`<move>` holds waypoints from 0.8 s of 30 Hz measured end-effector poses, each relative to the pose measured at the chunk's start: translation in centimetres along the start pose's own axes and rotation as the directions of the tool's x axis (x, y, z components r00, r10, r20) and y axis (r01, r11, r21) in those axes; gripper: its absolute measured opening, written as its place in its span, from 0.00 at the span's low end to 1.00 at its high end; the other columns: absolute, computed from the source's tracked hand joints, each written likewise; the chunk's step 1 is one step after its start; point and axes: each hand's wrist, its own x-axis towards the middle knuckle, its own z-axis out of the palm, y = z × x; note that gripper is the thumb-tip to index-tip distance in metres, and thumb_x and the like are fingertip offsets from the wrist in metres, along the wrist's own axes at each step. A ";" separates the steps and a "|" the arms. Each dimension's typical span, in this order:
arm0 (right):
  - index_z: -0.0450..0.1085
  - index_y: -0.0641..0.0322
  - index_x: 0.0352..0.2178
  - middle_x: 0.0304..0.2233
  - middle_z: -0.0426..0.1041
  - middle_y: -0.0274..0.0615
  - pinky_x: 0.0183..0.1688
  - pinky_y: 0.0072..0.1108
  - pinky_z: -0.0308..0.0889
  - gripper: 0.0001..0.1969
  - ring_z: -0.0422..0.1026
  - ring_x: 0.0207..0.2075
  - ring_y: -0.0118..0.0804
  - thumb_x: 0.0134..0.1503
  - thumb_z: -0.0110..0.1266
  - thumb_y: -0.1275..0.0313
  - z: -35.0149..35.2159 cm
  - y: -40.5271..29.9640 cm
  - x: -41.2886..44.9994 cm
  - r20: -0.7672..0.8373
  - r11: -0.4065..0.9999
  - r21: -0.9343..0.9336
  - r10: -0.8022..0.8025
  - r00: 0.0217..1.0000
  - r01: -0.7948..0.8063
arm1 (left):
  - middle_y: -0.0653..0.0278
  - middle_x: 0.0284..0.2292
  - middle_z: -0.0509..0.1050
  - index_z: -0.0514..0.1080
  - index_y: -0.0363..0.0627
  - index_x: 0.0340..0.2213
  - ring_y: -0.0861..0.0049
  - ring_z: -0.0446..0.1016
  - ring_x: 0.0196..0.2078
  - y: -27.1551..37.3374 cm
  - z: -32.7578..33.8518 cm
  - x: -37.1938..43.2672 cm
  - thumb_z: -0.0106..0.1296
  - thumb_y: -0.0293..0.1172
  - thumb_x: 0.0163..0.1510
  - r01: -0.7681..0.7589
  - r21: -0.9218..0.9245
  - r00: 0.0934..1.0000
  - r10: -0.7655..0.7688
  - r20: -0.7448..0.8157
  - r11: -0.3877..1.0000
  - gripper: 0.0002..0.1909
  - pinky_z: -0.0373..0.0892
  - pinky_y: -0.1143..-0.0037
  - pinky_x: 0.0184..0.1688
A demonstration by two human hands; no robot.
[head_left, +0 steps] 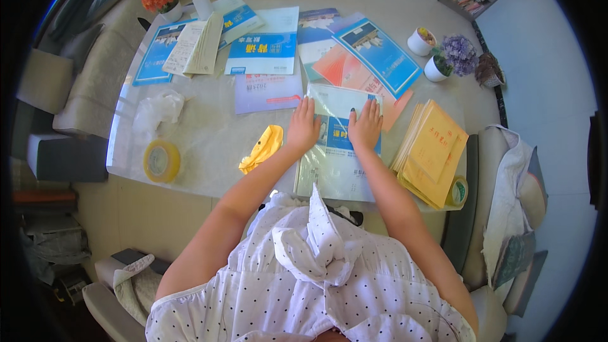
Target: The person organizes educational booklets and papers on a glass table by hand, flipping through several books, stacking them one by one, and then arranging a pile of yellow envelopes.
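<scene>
A glossy book (pixel 336 166) with a white and blue cover, seemingly in clear plastic film, lies flat at the table's near side, in front of my body. My left hand (pixel 304 126) rests palm down on its left edge, fingers pointing away from me. On its right part my right hand (pixel 366 126) lies flat in the same way, the thumb apart from the fingers. Neither hand grips anything. Left of my left forearm is a crumpled yellow cloth item (pixel 263 149). A stack of yellow-brown paper envelopes (pixel 432 140) lies right of my right forearm.
A roll of clear tape (pixel 162 161) and crumpled clear plastic (pixel 159 111) occupy the table's left. Blue-and-white workbooks (pixel 266 40), a blue booklet (pixel 378 57) and an open notebook (pixel 194 47) spread across the back. Flowerpots (pixel 437 69) stand at the right; another tape roll (pixel 457 191) sits beside the envelopes.
</scene>
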 end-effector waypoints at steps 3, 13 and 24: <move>0.50 0.70 0.49 0.53 0.48 0.49 0.54 0.35 0.43 0.29 0.45 0.56 0.42 0.50 0.40 0.60 0.2 -0.3 0.2 0.004 0.999 -0.043 -0.023 1.000 0.024 | 0.46 0.52 0.49 0.49 0.35 0.50 0.56 0.48 0.54 0.3 -0.1 0.2 0.39 0.35 0.48 0.012 0.038 1.000 -0.012 0.005 0.999 0.29 0.49 0.65 0.53; 0.48 0.66 0.51 0.54 0.48 0.46 0.55 0.33 0.40 0.30 0.44 0.56 0.40 0.49 0.40 0.60 2.0 -4.0 3.7 0.064 0.976 0.103 -0.197 0.978 0.190 | 0.48 0.52 0.50 0.49 0.37 0.50 0.57 0.47 0.55 -1.6 -0.4 5.0 0.42 0.41 0.47 0.032 0.235 0.997 -0.014 -0.078 0.972 0.32 0.49 0.61 0.52; 0.52 0.67 0.48 0.52 0.52 0.45 0.55 0.33 0.40 0.28 0.46 0.56 0.39 0.48 0.41 0.60 1.5 -4.3 3.5 0.043 0.974 0.124 -0.196 0.980 0.189 | 0.50 0.53 0.49 0.47 0.37 0.51 0.62 0.46 0.56 -7.9 1.0 13.6 0.40 0.46 0.48 0.357 0.361 0.934 -0.314 -0.173 0.862 0.34 0.46 0.66 0.54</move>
